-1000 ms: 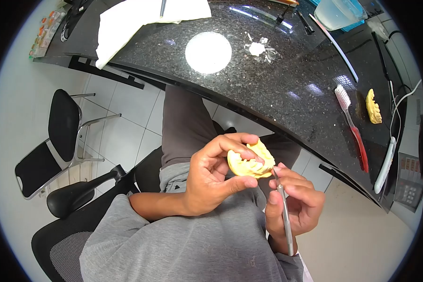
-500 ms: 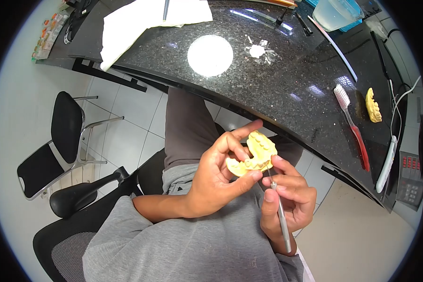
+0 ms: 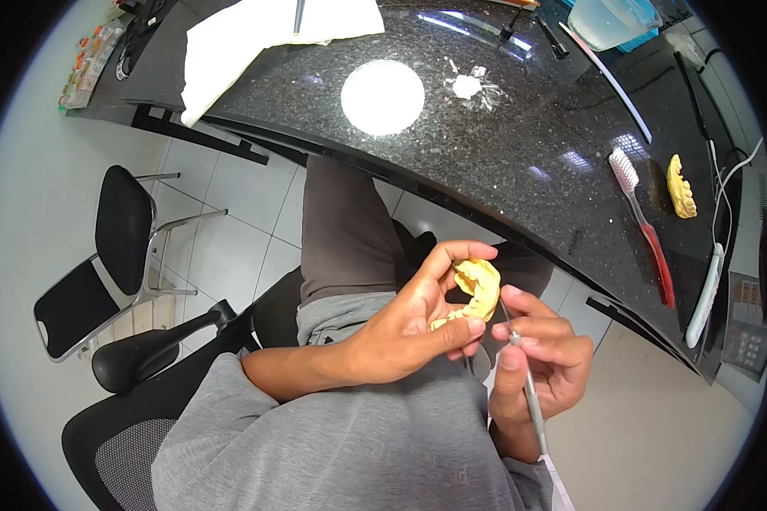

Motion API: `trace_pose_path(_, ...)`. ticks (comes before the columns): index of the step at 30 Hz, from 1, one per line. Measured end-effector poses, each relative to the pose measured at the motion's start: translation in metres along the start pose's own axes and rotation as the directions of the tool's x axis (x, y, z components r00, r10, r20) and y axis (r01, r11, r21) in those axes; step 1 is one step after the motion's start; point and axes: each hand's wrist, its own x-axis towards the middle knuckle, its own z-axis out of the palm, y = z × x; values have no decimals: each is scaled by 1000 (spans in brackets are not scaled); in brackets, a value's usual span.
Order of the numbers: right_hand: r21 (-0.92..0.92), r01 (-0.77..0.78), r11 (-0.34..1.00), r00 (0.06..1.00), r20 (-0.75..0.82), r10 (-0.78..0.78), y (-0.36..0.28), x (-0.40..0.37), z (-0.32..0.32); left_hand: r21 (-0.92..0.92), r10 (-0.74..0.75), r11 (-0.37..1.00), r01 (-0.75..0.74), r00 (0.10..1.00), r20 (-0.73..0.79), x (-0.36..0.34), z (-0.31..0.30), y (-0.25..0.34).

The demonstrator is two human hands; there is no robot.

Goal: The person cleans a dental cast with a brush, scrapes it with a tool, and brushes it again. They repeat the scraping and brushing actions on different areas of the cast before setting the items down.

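A yellow dental cast [image 3: 484,290] with a curved row of teeth is above my lap, near the table's front edge. The fingers and thumb of my left hand [image 3: 426,319] are wrapped round it, hiding part of its teeth. My right hand [image 3: 541,358], just to the right, pinches a thin metal hand tool [image 3: 533,396]. The tool's slim tip points up beside the cast's right side; whether it touches the cast I cannot tell.
On the dark speckled table [image 3: 537,204] are a red-handled toothbrush [image 3: 645,221], another yellow cast [image 3: 680,187], white powder [image 3: 467,87], a white cloth [image 3: 230,51] and a clear tub [image 3: 609,21]. A black chair [image 3: 123,217] stands at the left.
The cast has turned in my left hand, so its outer curved side now faces right. My right hand has moved a little right and down with the tool, away from the cast.
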Motion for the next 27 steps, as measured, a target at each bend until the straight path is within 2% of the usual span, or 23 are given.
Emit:
trace_pose_path(3,-33,-2,999,1000,-20,2,-6,1,-7,-5,18,1000,-18,999,-47,1,2,-3)
trace_pose_path(7,-166,11,986,995,97,5,-10,3,-14,-14,45,999,-45,999,-23,0,3,0)
trace_pose_path(8,-199,38,979,991,135,-11,-10,3,-14,-82,36,996,-38,999,-31,0,2,0)
trace_pose_path(9,-200,36,979,991,133,-9,-10,2,-14,-148,27,988,-32,999,-38,0,2,1)
trace_pose_path(14,-300,74,951,980,198,-14,-11,0,-9,-162,68,983,-83,993,-93,-2,5,-5)
trace_pose_path(27,-346,116,931,979,200,-48,-7,3,-2,-222,92,966,-132,979,-180,-4,8,-8)
